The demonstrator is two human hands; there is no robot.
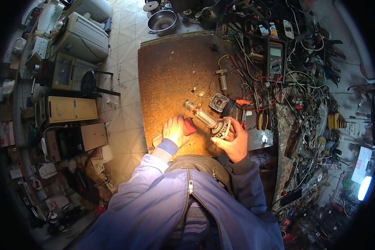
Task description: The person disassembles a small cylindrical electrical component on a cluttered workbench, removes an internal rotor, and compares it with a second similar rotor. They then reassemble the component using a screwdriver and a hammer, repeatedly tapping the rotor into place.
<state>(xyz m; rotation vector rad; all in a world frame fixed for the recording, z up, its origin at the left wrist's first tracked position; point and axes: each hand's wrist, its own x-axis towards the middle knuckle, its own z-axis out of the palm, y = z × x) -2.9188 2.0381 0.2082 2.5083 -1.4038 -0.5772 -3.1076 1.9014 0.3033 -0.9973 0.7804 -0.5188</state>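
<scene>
My right hand (236, 141) grips the round metal end housing of a motor armature (205, 117). Its copper-coloured body and commutator point up and to the left, over the brown wooden table (166, 79). My left hand (175, 130) is low at the table's near left part, its fingers round a folded red piece (189, 126), perhaps cloth or sandpaper; its grip is partly hidden. Just beyond the armature lies a square metal housing (218, 102) with a round opening. A screwdriver with a red-orange handle (243, 102) lies beside it. Farther back rests a second, smaller armature-like part (223, 81).
A multimeter (275, 60) stands among tangled wires and tools along the right side. Beyond the far table edge sits a metal pan (162, 23). Left of the table are a tiled floor (123, 62), a black stool (89, 82) and several old appliances.
</scene>
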